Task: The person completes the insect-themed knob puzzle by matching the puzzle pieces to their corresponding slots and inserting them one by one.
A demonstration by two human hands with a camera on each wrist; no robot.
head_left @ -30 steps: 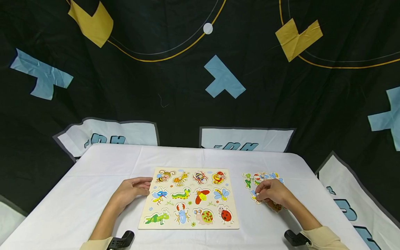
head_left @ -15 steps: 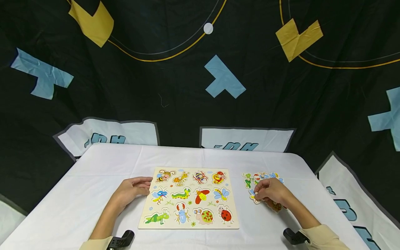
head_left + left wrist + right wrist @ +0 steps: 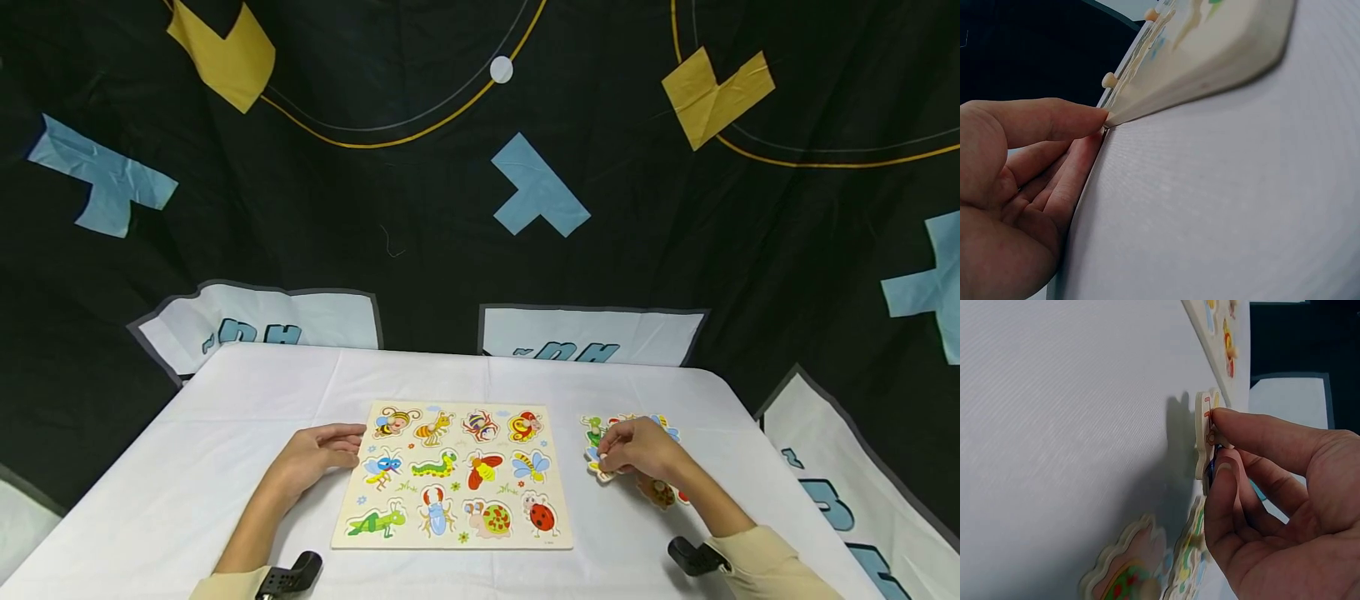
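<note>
The wooden insect puzzle board (image 3: 457, 444) lies flat before me in the head view, with colourful bugs in three rows. My left hand (image 3: 303, 458) rests against its left edge with fingers fairly straight; in the left wrist view the thumb tip (image 3: 1099, 119) touches the board's corner. To the right, my right hand (image 3: 641, 446) pinches a blue-winged insect puzzle piece (image 3: 592, 460). The right wrist view has this piece (image 3: 1202, 431) on edge between thumb and fingers, off the cloth. Part of its picture is hidden by the fingertips.
Loose puzzle pieces lie under and around my right hand, among them a green one (image 3: 594, 429) and a snail (image 3: 1116, 569). A white cloth (image 3: 262, 392) covers the table. Behind it hangs a black curtain (image 3: 420, 208) with blue and gold shapes.
My right hand has moved a little left and away from me, carrying the blue-winged piece up and uncovering the snail piece more. The left hand and the board have stayed put.
</note>
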